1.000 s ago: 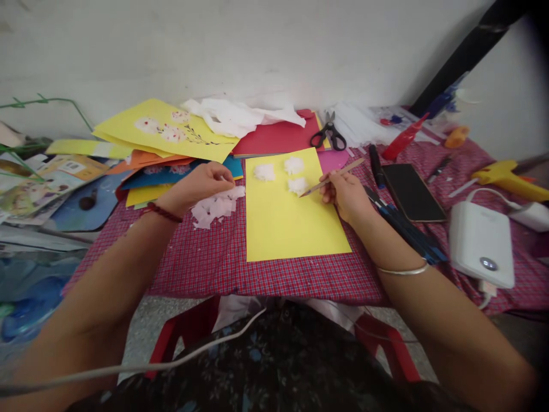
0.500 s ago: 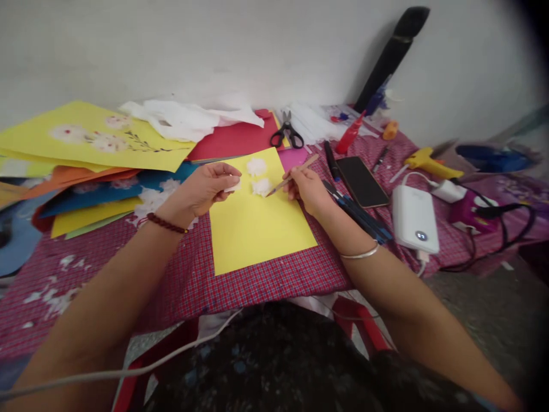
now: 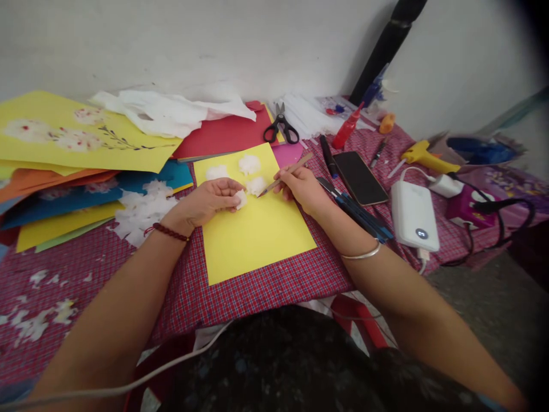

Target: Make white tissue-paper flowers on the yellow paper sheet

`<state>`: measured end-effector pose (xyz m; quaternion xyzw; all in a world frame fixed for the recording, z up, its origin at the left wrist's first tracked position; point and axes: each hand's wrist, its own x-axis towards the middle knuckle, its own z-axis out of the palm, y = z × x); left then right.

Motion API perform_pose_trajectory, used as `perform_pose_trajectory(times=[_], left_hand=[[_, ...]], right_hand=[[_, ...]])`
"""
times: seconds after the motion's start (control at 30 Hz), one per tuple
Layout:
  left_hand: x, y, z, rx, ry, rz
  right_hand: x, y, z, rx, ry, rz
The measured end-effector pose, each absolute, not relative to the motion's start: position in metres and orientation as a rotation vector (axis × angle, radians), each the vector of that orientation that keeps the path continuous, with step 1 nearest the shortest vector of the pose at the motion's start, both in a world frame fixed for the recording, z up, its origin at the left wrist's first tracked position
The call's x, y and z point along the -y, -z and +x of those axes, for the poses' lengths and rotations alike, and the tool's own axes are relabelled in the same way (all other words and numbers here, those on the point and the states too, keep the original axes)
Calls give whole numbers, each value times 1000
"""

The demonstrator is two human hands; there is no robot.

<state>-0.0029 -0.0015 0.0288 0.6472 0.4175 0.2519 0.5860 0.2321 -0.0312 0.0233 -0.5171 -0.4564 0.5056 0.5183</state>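
A yellow sheet of paper (image 3: 257, 234) lies on the red checked cloth (image 3: 266, 286) before me. Three white tissue tufts (image 3: 249, 164) sit near its far edge. My left hand (image 3: 208, 201) rests on the sheet's left side, fingers pinched on a small white tissue piece (image 3: 241, 198). My right hand (image 3: 305, 186) is closed on a thin wooden stick (image 3: 285, 173), whose tip points at the nearest tuft (image 3: 255, 185). A pile of white tissue scraps (image 3: 139, 209) lies left of the sheet.
Coloured paper sheets (image 3: 77, 137) are stacked at the left. Scissors (image 3: 281, 127), a red bottle (image 3: 348, 127), pens (image 3: 355, 209), a phone (image 3: 359, 177), a white power bank (image 3: 414, 216) and a yellow glue gun (image 3: 422, 155) lie to the right. A white cable (image 3: 128, 380) crosses my lap.
My left hand came from the scrap pile onto the yellow sheet with a tissue piece pinched in it. The stick hand stayed by the tufts. My view swung to the right.
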Motion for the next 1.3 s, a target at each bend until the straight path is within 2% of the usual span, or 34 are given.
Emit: perform_pose_trajectory(times=[0.57, 0.73, 1.17, 1.3], left_hand=[[13, -31, 36, -1200, -694, 1731], [12, -27, 45, -1256, -791, 1794], [12, -22, 43, -1228, -823, 1798], [13, -21, 41, -1237, -846, 1772]], right_hand=[[30, -22, 230, 991, -1171, -1236], [36, -25, 231, 982, -1046, -1159], [48, -15, 224, 1505, -791, -1188], [50, -16, 223, 1721, -603, -1259]])
